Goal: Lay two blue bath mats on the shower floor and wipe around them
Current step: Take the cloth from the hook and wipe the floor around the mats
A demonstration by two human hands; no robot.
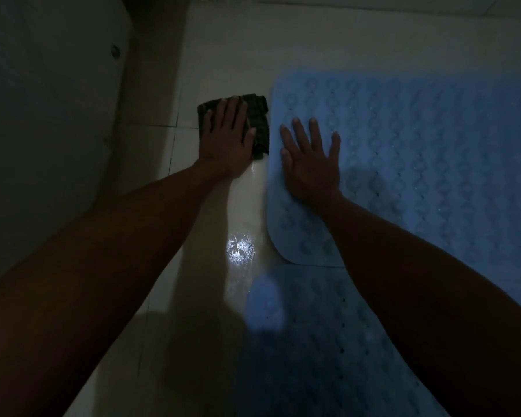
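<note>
Pale glossy tile floor (223,70), wet sheen between arms. Large white fixture (42,130) fills left side, dim. Far blue mat (418,152) lies flat on floor, textured with small holes; near blue mat (307,341) flat just below it, edges close or touching, in shadow. Right hand (312,161) flat on far mat's left edge, fingers spread straight. Left hand (227,136) presses dark cloth (257,121) on tile just beside far mat, fingers straight, holding nothing.
</note>
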